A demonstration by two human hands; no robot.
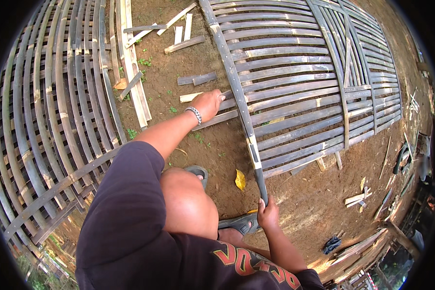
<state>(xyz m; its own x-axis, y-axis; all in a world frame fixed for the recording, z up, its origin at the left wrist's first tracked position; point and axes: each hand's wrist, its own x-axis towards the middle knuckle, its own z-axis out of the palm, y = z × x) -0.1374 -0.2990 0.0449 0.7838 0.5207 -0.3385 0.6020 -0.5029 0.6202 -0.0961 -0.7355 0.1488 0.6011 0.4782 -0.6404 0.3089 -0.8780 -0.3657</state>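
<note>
My left hand (209,105), with a chain bracelet at the wrist, is closed around the near end of a grey bamboo slat (229,103). That end sticks out past the nail-dotted edge strip (234,84) of a large bamboo lattice panel (287,63) on the ground. Just below it, another slat end (215,120) also juts out. Lower right, my right hand (268,212) grips a tool by its black handle (260,180). The tool lies in line with the edge strip, and I cannot make out its head.
A second bamboo lattice (58,96) stands at left, with long pale strips (135,72) beside it. Short bamboo offcuts (196,78) litter the soil between the panels. A yellow leaf (240,180) lies near my sandals (239,224). More scraps (357,198) are at right.
</note>
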